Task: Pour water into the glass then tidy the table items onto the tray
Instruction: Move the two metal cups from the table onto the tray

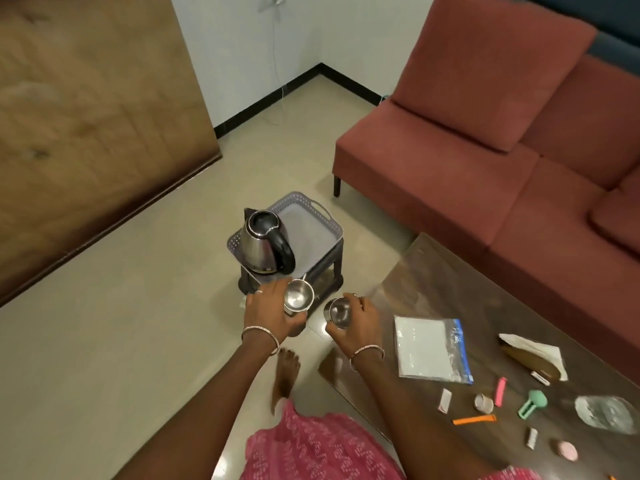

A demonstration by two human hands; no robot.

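A steel kettle with a black handle stands at the near left of a grey perforated tray, which sits on a small dark stool. My left hand grips a steel glass just in front of the tray. My right hand grips a second steel glass a little to the right, over the floor between the stool and the table. Both glasses point their open mouths up toward me and look empty.
The brown table at the right carries a zip bag with white paper, a brown paper bag, a crumpled clear plastic and several small clips and wrappers. A red sofa stands behind. My bare foot is on the floor.
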